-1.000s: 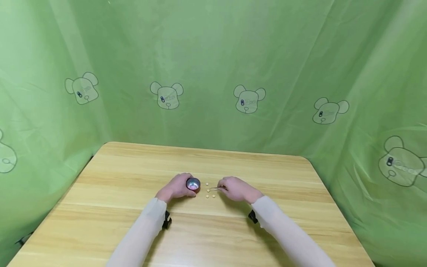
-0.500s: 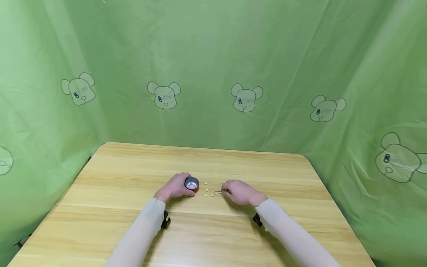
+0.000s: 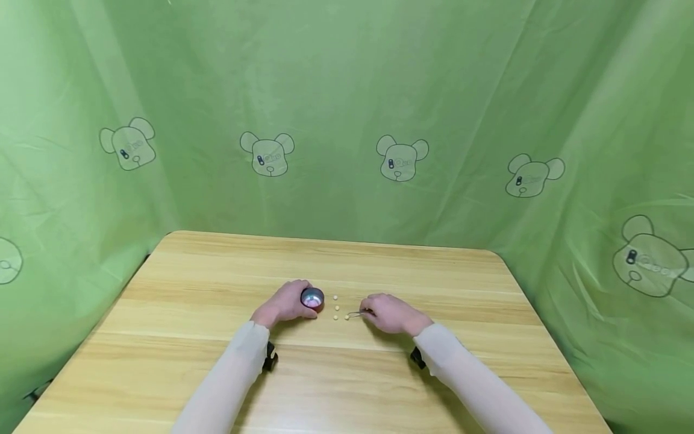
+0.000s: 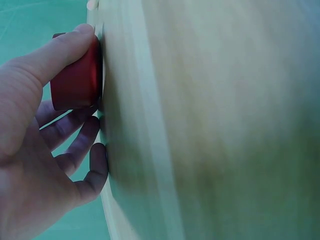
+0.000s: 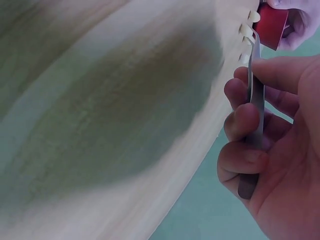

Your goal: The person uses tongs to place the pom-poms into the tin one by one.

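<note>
Green curtains (image 3: pixel 336 78), wooden table (image 3: pixel 341 380); left hand (image 3: pixel 289 301) around red tin (image 4: pixel 77 82), right hand (image 3: pixel 391 313) around tweezers (image 5: pixel 258 95).

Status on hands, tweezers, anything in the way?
Left hand gripping red cup. Right hand holding tweezers, pointed at one pale pellet, contact unclear. Three more pellets alongside; no obstruction seen.

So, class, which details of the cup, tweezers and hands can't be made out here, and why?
Inside of the red cup: left wrist view, hidden by its wall; head view, too small to identify contents.
Tips of the tweezers: head view, too small to tell whether they pinch the nearest ball.
Rear of the tweezers: head view, covered by the right hand.
Part of the left hand: right wrist view, cut off by the edge.
</note>
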{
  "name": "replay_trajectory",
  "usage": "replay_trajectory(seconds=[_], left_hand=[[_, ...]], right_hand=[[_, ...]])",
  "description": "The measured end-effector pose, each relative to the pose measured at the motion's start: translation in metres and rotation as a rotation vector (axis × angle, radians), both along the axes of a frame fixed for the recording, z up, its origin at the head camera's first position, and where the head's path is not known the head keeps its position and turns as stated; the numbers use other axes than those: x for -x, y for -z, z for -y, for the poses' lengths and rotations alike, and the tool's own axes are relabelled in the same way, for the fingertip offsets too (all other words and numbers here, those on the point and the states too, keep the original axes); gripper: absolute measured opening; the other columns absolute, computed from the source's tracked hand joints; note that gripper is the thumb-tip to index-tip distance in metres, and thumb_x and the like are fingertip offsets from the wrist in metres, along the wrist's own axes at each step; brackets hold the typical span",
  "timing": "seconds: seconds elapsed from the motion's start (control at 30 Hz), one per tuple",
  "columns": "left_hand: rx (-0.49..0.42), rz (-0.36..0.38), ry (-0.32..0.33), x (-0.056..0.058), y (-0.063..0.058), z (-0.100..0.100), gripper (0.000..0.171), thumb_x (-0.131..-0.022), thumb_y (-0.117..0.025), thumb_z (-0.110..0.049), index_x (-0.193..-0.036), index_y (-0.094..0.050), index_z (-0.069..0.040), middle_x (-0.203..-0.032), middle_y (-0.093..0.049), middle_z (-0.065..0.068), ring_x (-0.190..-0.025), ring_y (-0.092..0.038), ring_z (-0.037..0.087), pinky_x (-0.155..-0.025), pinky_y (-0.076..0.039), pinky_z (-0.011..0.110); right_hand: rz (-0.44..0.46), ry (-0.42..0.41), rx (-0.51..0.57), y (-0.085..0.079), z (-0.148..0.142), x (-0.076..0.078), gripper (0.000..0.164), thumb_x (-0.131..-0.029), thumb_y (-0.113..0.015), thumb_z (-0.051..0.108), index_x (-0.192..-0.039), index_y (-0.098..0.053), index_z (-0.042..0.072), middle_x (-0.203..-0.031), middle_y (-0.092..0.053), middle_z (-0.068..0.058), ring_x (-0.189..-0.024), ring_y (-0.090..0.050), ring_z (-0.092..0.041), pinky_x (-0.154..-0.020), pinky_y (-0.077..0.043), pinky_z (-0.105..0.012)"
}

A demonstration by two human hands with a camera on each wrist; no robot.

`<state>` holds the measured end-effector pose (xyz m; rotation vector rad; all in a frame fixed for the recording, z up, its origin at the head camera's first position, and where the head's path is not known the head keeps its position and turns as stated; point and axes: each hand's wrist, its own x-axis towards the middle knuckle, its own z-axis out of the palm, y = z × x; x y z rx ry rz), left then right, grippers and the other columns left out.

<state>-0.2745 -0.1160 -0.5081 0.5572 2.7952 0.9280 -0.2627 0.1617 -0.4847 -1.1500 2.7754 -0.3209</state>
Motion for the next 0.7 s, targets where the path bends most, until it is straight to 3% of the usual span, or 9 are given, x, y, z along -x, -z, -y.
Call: replay_trajectory(seconds=[0.7], left_hand=[[-0.021, -0.002, 0.01, 0.0012, 0.0, 0.0009, 0.054, -0.07, -0.084, -0.028, -0.112, -0.058, -0.007, -0.105, -0.061, 0.004, -0.099, -0.055, 0.023, -0.091, -0.044, 0.041]], right_hand=[[-0.036, -0.043, 0.042, 0.005, -0.0032, 0.004, 0.012, -0.095, -0.057, 0.014, -0.099, -0.067, 0.011, -0.087, -0.06, 0.004, -0.077, -0.056, -0.008, -0.072, -0.051, -0.028]])
